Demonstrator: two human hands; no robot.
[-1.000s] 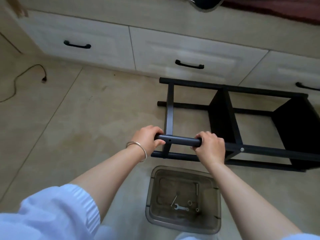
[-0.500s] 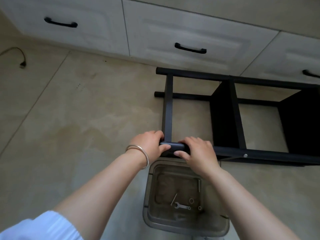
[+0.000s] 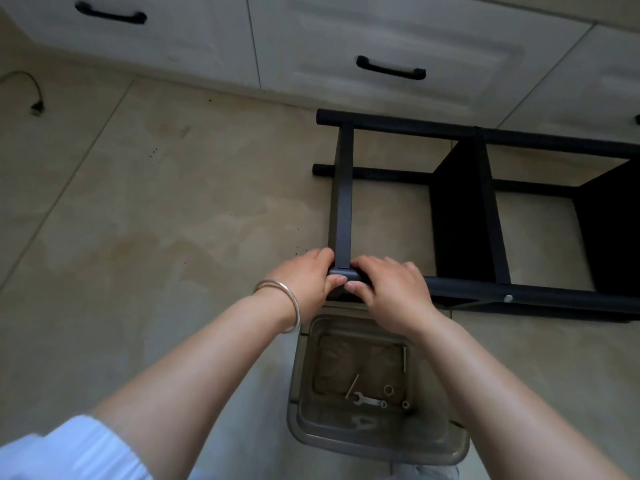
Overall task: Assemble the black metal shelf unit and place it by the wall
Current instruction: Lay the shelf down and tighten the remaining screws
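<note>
Our hands have slid together: left hand (image 3: 304,277) and right hand (image 3: 389,289) both wrap the near tube (image 3: 450,284) beside the crossbar (image 3: 343,202). Shelf (image 3: 460,216) lies sideways by the drawers (image 3: 381,46); we're likely about to stand it up.

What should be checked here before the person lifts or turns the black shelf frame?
1. Both hands on the frame: ok. The left hand and right hand grip the near round tube of the black metal shelf frame at its left end.
2. Frame lying on its side on the floor: ok.
3. Silver bolt seated in the near tube: ok; tightness cannot tell.
4. Room beside the white drawer cabinet: cannot tell.
5. Clear plastic bin right under the hands: not ok, a trip risk.
6. Small flat wrench stowed in the bin: ok.
</note>
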